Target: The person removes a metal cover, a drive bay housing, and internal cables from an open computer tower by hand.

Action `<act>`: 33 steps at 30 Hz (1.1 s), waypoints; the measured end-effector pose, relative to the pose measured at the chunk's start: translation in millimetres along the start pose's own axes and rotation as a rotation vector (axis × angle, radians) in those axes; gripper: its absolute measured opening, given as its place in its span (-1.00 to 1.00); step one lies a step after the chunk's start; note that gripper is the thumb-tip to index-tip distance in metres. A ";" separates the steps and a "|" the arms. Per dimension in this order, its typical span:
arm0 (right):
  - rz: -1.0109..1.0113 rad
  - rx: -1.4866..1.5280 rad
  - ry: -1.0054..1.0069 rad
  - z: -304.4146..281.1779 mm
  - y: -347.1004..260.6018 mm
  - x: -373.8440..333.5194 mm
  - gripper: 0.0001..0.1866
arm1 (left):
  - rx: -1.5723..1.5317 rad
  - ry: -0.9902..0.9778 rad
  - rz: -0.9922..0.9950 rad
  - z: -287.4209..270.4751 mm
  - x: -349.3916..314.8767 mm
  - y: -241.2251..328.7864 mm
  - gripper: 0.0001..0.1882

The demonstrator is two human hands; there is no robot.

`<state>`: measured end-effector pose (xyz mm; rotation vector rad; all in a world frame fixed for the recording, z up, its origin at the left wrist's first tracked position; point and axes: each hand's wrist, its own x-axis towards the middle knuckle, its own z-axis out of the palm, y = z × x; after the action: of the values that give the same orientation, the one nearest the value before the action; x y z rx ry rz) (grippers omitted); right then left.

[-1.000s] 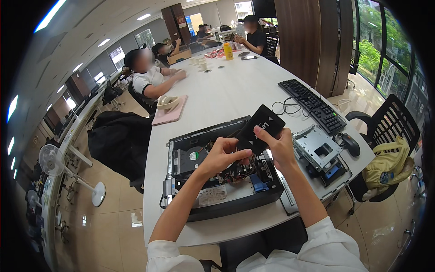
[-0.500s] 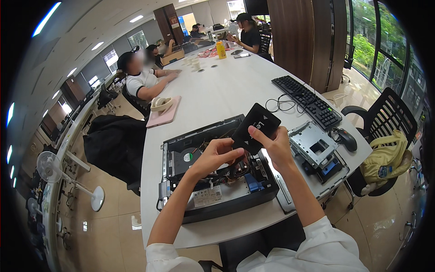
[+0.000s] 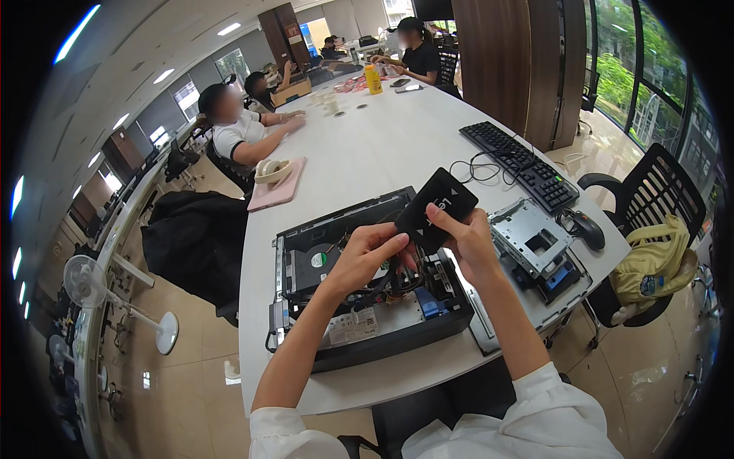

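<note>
My right hand [image 3: 472, 241] grips a flat black solid-state drive [image 3: 438, 206], thumb on its face, tilted above an opened desktop computer case [image 3: 397, 344]. At the drive's lower left edge, my left hand [image 3: 368, 256] has its thumb and fingers pinched together. What they hold is hidden; dark cables [image 3: 380, 281] run just beneath them into the case. Inside the case lie a metal-topped drive [image 3: 303, 268] with a round green label, a white-labelled metal box [image 3: 353, 327], and a blue plastic latch [image 3: 430, 303].
Right of the case sits a removed metal bracket [image 3: 527, 236] on a panel, beside a black keyboard [image 3: 518, 164] and mouse [image 3: 587, 231]. A pink tablet-like slab [image 3: 277, 195] carries headphones [image 3: 272, 171]. Other people sit farther along the white table [image 3: 359, 157].
The drive and both hands have shifted slightly; the drive now leans a little more to the right. My left fingers have moved slightly at its lower edge.
</note>
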<state>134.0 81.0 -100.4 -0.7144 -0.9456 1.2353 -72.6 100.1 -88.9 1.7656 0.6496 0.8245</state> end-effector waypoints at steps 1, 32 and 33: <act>0.022 0.004 -0.044 -1.9 -3.3 -0.3 -0.74 | -0.010 -0.031 -0.011 -0.3 -0.9 -0.2 -0.70; 0.080 -1.671 -0.287 -105.6 -30.8 0.5 -0.07 | 0.270 0.167 -0.113 -10.9 -2.9 -4.7 -0.68; 0.104 -1.719 -0.277 -104.7 -28.6 0.6 -0.11 | 0.279 0.156 -0.106 -12.0 -2.8 -6.3 -0.67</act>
<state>240.1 80.0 -122.8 -1.9130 -2.1908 0.3065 -84.0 106.9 -92.7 1.9087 0.9929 0.8354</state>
